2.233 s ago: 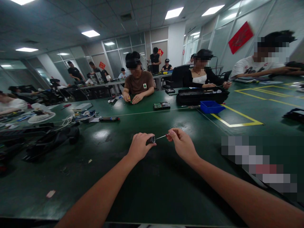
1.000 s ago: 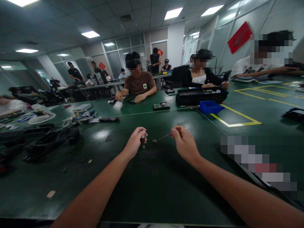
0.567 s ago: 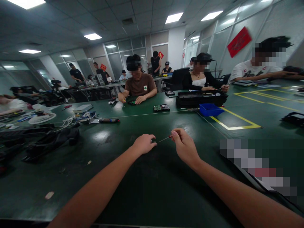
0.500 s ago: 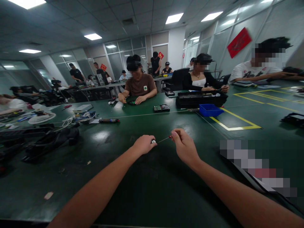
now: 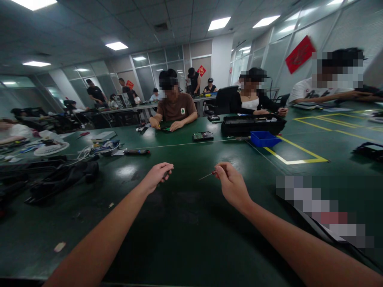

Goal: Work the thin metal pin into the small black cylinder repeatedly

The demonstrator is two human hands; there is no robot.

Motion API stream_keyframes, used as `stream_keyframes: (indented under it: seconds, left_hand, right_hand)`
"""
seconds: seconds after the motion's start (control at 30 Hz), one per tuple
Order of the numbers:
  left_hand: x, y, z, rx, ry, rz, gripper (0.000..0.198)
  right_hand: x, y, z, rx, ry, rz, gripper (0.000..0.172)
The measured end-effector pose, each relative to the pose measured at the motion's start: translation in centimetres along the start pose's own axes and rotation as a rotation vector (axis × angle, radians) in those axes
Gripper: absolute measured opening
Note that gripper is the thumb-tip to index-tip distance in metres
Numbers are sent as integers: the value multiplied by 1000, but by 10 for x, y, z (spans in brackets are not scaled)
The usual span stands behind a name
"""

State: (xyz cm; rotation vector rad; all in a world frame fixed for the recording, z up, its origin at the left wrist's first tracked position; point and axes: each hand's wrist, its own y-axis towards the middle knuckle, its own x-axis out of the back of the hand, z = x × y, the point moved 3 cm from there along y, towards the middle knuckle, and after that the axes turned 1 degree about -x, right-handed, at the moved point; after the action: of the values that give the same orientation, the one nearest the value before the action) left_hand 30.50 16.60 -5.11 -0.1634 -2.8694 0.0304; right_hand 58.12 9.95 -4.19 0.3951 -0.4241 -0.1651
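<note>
1. The right hand (image 5: 231, 182) is over the green bench (image 5: 185, 227). Its grip is pinched on a thin screwdriver (image 5: 206, 175) with a red end.
2. The screwdriver's thin metal tip points left, toward the left hand (image 5: 156, 175). The tip is just above the bench and touches nothing.
3. The left hand is near the tip but apart from it. Its grip is clenched, with the fingers curled in. I cannot tell if something small is inside.
4. Farther back on the bench are a blue tray (image 5: 265, 138), a long black case (image 5: 251, 124) and a small circuit board (image 5: 203, 136).
5. A person in a brown shirt (image 5: 176, 110) sits across the bench.
</note>
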Motion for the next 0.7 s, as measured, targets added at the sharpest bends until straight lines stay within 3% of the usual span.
stream_keyframes:
  seconds: [0.13,0.27,0.37,0.5,0.7]
  left_hand:
    - [53,-17,4,56,-291,-195,23]
    - [117,-43,12,122,-416,-504,12]
    - [162,-69,15,120,-393,-663,4]
    - [216,-109,19,150,-263,-929,12]
    - [263,-153,18,212,-107,-1122,19]
  right_hand:
    - [-1,0,0,-2,-7,16,26]
    - [-2,0,-1,-1,-16,13,28]
    - [-4,0,-3,-2,-11,22,28]
    - [-6,0,-4,1,-4,24,29]
    - [-7,0,-3,-6,-9,37,29]
